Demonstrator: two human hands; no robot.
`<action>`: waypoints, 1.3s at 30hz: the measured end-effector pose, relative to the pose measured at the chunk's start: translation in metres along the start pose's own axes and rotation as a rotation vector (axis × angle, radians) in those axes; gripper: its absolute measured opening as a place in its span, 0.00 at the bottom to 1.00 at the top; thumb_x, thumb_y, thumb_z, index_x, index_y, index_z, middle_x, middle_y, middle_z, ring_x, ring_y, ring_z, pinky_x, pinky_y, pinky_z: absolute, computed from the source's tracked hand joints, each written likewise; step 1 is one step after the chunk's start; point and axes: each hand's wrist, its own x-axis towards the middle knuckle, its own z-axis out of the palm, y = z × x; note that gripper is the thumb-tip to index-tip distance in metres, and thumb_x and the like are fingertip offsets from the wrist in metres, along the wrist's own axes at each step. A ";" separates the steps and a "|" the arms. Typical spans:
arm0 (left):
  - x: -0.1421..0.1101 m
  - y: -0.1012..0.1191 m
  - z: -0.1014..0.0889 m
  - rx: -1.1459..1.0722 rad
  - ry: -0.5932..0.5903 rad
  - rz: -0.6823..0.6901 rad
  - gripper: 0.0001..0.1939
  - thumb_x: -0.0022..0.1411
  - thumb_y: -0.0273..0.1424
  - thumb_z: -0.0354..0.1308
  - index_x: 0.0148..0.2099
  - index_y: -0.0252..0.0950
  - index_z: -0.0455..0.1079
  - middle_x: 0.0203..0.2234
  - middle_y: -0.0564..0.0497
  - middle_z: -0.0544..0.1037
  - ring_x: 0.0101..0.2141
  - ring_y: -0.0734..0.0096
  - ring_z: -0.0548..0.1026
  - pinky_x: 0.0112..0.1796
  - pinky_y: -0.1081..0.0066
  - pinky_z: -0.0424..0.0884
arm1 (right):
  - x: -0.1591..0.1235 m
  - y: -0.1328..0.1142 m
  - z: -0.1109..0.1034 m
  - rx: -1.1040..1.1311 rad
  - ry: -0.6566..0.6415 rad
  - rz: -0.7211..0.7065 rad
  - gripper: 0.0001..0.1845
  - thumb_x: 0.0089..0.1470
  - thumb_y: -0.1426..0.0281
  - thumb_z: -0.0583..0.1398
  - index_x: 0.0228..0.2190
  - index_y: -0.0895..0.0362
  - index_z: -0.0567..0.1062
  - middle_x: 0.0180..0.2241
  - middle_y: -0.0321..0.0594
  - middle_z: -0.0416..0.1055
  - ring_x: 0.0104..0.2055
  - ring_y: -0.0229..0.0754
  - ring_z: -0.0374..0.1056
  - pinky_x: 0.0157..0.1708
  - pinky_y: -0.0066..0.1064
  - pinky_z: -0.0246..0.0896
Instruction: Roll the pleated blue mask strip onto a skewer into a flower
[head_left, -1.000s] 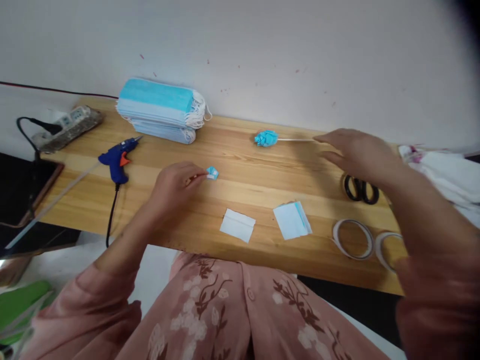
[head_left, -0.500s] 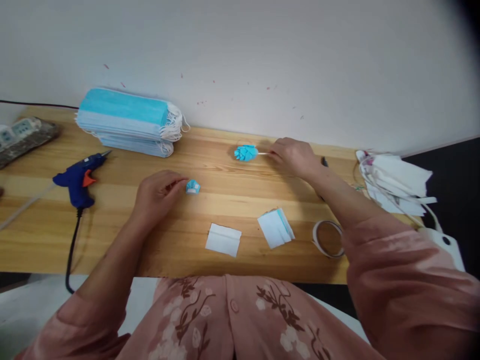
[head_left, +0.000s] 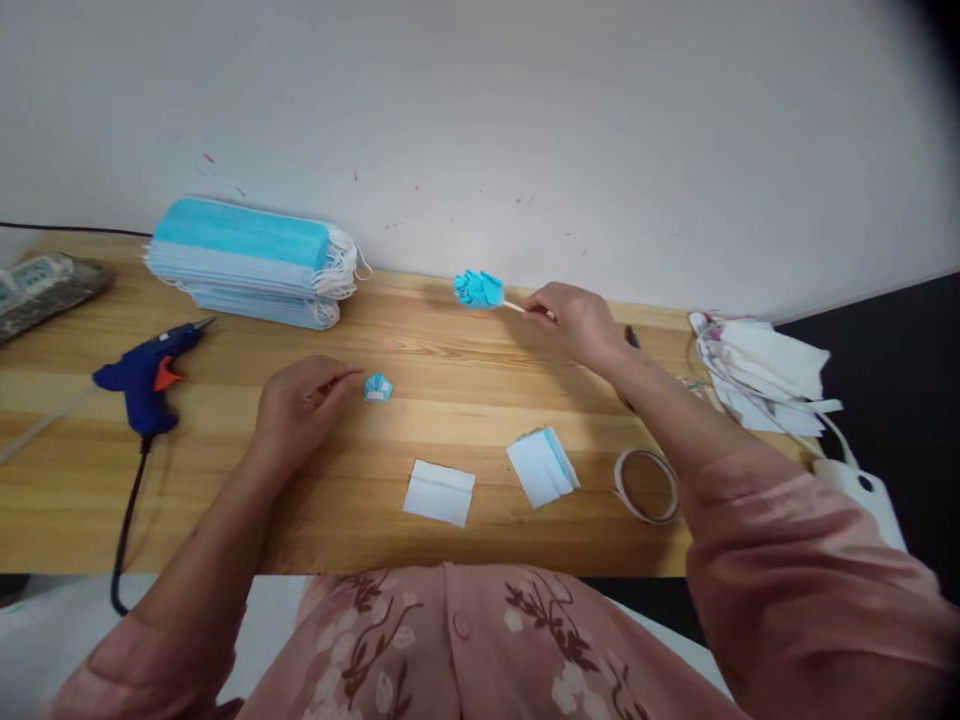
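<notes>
My right hand (head_left: pixel 577 320) is closed on the thin stick of a blue paper flower (head_left: pixel 478 288), which is lifted a little off the wooden table (head_left: pixel 225 480) near the wall. My left hand (head_left: pixel 300 405) rests on the table with its fingers curled, and the fingertips pinch or touch a small folded blue piece (head_left: pixel 378 387). Two flat folded pieces lie nearer me: a white one (head_left: pixel 439 492) and a white-and-blue one (head_left: pixel 542 466).
A stack of blue face masks (head_left: pixel 251 262) sits at the back left. A blue glue gun (head_left: pixel 146 375) with a black cord lies at the left, and a power strip (head_left: pixel 41 282) beyond it. A tape roll (head_left: pixel 646 485) and white mask scraps (head_left: pixel 765 375) are at the right.
My right hand reached to the flower's stick, closed on it and raised the flower slightly. My left hand stayed by the small blue piece. The camera view shifted right.
</notes>
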 end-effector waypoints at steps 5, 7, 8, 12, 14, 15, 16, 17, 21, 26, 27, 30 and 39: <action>0.008 0.029 -0.009 -0.069 -0.002 0.044 0.11 0.69 0.37 0.60 0.37 0.40 0.81 0.33 0.51 0.85 0.34 0.65 0.81 0.36 0.67 0.76 | -0.015 -0.034 -0.012 0.244 0.012 -0.102 0.05 0.61 0.71 0.62 0.35 0.54 0.79 0.35 0.39 0.80 0.33 0.41 0.73 0.33 0.32 0.60; 0.013 0.046 -0.018 -0.021 0.042 0.140 0.09 0.71 0.34 0.59 0.42 0.41 0.81 0.38 0.50 0.85 0.39 0.65 0.82 0.41 0.66 0.77 | -0.022 -0.045 -0.019 0.261 0.011 -0.172 0.05 0.62 0.70 0.61 0.35 0.53 0.79 0.34 0.40 0.79 0.33 0.42 0.73 0.33 0.32 0.60; 0.016 0.054 -0.023 0.018 0.075 0.198 0.09 0.72 0.33 0.59 0.45 0.41 0.81 0.41 0.49 0.84 0.42 0.64 0.81 0.45 0.64 0.76 | -0.025 -0.049 -0.022 0.250 0.009 -0.203 0.06 0.63 0.70 0.61 0.35 0.53 0.79 0.34 0.40 0.79 0.34 0.43 0.73 0.33 0.33 0.60; 0.027 0.075 -0.030 0.162 0.067 0.389 0.12 0.72 0.34 0.59 0.55 0.42 0.77 0.53 0.45 0.79 0.54 0.56 0.76 0.55 0.54 0.72 | -0.036 -0.054 -0.026 0.161 -0.029 -0.247 0.08 0.64 0.69 0.59 0.35 0.54 0.79 0.34 0.43 0.79 0.37 0.47 0.74 0.33 0.35 0.59; 0.031 0.075 -0.025 0.175 0.037 0.422 0.13 0.73 0.34 0.58 0.57 0.42 0.76 0.55 0.44 0.77 0.56 0.54 0.74 0.56 0.52 0.71 | -0.039 -0.052 -0.020 0.139 -0.079 -0.224 0.09 0.64 0.69 0.58 0.34 0.53 0.79 0.35 0.44 0.79 0.37 0.49 0.74 0.32 0.36 0.58; 0.033 0.073 -0.020 0.166 0.028 0.424 0.13 0.73 0.33 0.57 0.57 0.42 0.76 0.56 0.44 0.77 0.56 0.54 0.74 0.57 0.52 0.70 | -0.040 -0.050 -0.015 0.134 -0.105 -0.202 0.09 0.63 0.69 0.58 0.34 0.53 0.79 0.35 0.43 0.79 0.37 0.49 0.74 0.32 0.36 0.58; 0.034 0.069 -0.014 0.153 0.020 0.422 0.13 0.73 0.33 0.56 0.56 0.42 0.76 0.55 0.44 0.77 0.56 0.55 0.74 0.56 0.52 0.70 | -0.040 -0.048 -0.010 0.127 -0.128 -0.175 0.09 0.63 0.69 0.58 0.34 0.53 0.78 0.35 0.43 0.79 0.36 0.49 0.74 0.32 0.36 0.57; 0.035 0.065 -0.007 0.136 0.010 0.419 0.13 0.73 0.33 0.56 0.55 0.42 0.76 0.55 0.44 0.78 0.55 0.56 0.74 0.56 0.53 0.70 | -0.040 -0.045 -0.004 0.117 -0.150 -0.147 0.09 0.63 0.69 0.58 0.34 0.53 0.78 0.35 0.43 0.79 0.36 0.49 0.73 0.32 0.36 0.57; 0.038 0.045 0.023 0.047 -0.049 0.406 0.10 0.73 0.32 0.57 0.50 0.39 0.79 0.46 0.45 0.82 0.47 0.62 0.78 0.49 0.61 0.72 | -0.039 -0.029 0.013 0.088 -0.219 -0.071 0.11 0.65 0.67 0.56 0.36 0.54 0.79 0.38 0.44 0.80 0.39 0.50 0.74 0.34 0.36 0.58; 0.031 0.030 0.040 0.005 -0.072 0.383 0.09 0.73 0.30 0.57 0.43 0.38 0.79 0.37 0.48 0.84 0.38 0.66 0.80 0.41 0.65 0.72 | -0.038 -0.019 0.018 0.139 -0.145 -0.076 0.17 0.66 0.59 0.59 0.49 0.54 0.80 0.44 0.47 0.80 0.46 0.55 0.74 0.43 0.42 0.65; 0.029 0.029 0.041 0.006 -0.064 0.375 0.09 0.73 0.30 0.57 0.43 0.39 0.79 0.37 0.49 0.84 0.37 0.66 0.80 0.40 0.65 0.72 | -0.037 -0.020 0.019 0.156 -0.104 -0.089 0.20 0.65 0.58 0.60 0.53 0.54 0.79 0.47 0.49 0.79 0.49 0.56 0.73 0.46 0.44 0.66; 0.025 0.028 0.040 0.017 -0.047 0.354 0.08 0.72 0.30 0.57 0.44 0.40 0.79 0.37 0.50 0.85 0.37 0.66 0.80 0.40 0.65 0.73 | -0.031 -0.028 0.025 0.222 -0.029 -0.138 0.29 0.62 0.57 0.63 0.61 0.55 0.73 0.56 0.52 0.76 0.57 0.60 0.69 0.56 0.52 0.65; 0.021 0.030 0.036 0.001 -0.027 0.374 0.08 0.73 0.29 0.57 0.44 0.40 0.78 0.37 0.50 0.84 0.37 0.67 0.79 0.41 0.65 0.73 | -0.009 -0.042 0.036 0.365 -0.030 -0.186 0.31 0.59 0.56 0.65 0.60 0.55 0.73 0.58 0.52 0.74 0.59 0.59 0.67 0.60 0.54 0.62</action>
